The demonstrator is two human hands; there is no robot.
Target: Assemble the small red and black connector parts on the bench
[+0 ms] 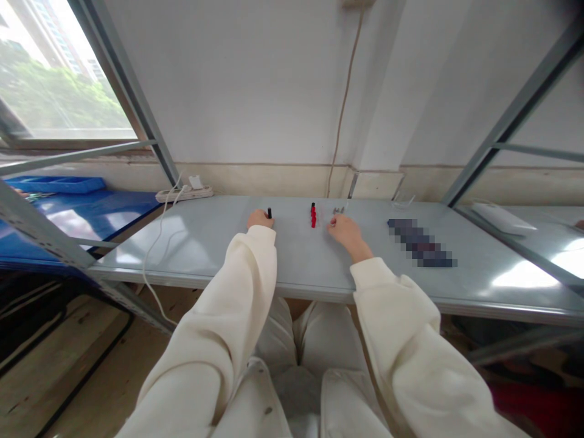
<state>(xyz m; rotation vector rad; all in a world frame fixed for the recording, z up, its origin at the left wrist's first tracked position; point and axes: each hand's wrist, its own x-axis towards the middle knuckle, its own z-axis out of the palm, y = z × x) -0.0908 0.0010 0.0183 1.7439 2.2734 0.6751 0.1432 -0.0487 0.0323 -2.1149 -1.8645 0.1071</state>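
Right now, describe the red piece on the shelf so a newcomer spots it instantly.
On the grey metal shelf, between the left hand and right hand, stands a small red piece with a black tip. Its neighbours are plain: a black piece, grey metal bits.

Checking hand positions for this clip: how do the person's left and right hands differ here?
The left hand is curled against a small black upright piece, while the right hand lies further right, nearest some small metal pieces. The left hand shows almost no wrist; the right shows more. Both rest on the grey table, in cream sleeves.
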